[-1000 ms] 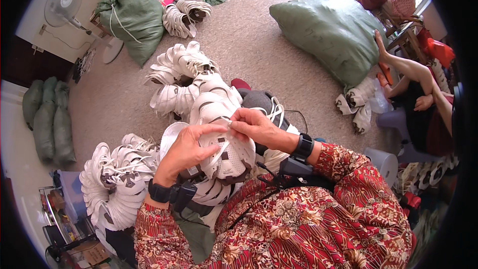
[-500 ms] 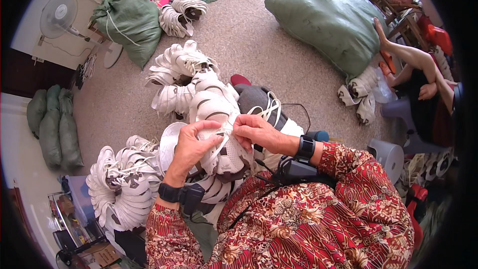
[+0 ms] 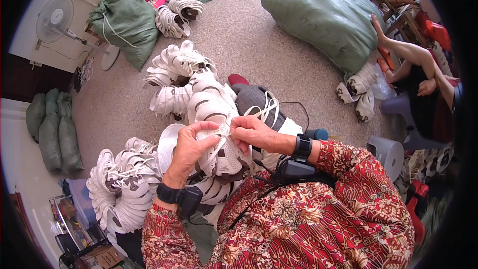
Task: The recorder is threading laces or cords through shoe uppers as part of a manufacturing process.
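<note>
A white perforated shoe upper (image 3: 230,160) with dark inner parts lies in front of me, at the end of a row of nested uppers (image 3: 213,96). Over it my left hand (image 3: 188,145) has thumb and forefinger closed on a white shoelace (image 3: 225,134). From the other side, my right hand (image 3: 255,134) pinches the same lace between its fingertips. Only a short stretch of lace shows between the two hands. Its ends are partly hidden by my fingers.
More nested uppers (image 3: 124,184) curl at my left. A grey cloth item (image 3: 251,99) with loose laces lies beyond my right hand. Stuffed green sacks (image 3: 323,22) stand on the floor, and a fan (image 3: 55,17) at far left. Another person's leg (image 3: 408,52) and purple stool (image 3: 398,112) are at right.
A stretch of lace shows more plainly between my fingertips now. Both hands stay over the same upper, with the right fingers shifted slightly. The whole view has moved a little.
</note>
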Available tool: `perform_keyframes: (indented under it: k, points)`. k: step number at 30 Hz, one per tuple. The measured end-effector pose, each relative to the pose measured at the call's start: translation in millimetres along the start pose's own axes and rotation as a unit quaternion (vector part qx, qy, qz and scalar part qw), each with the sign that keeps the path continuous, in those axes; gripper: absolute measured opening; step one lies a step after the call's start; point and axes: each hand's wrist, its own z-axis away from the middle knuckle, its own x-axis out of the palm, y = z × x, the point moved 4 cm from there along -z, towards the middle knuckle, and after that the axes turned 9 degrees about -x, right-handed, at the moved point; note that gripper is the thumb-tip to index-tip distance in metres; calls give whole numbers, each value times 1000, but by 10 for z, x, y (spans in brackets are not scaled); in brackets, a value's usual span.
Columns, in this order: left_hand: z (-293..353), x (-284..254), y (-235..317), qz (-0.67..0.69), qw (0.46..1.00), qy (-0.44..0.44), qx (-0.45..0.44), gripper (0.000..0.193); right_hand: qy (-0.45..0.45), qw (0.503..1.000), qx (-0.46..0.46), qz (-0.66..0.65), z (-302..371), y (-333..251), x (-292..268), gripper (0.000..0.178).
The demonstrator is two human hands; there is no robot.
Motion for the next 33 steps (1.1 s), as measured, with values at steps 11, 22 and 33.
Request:
perform_keyframes:
  k: [11, 22, 33]
  points:
    - [-37, -42, -29, 36, 999, -14, -25, 27, -20, 1000, -2, 2, -9, 13, 7, 19]
    - [-30, -51, -9, 22, 999, -15, -21, 27, -30, 999, -11, -11, 1, 8, 8, 18]
    - [-33, -48, -19, 23, 1000, -11, -14, 27, -27, 999, -12, -19, 8, 0, 18, 17]
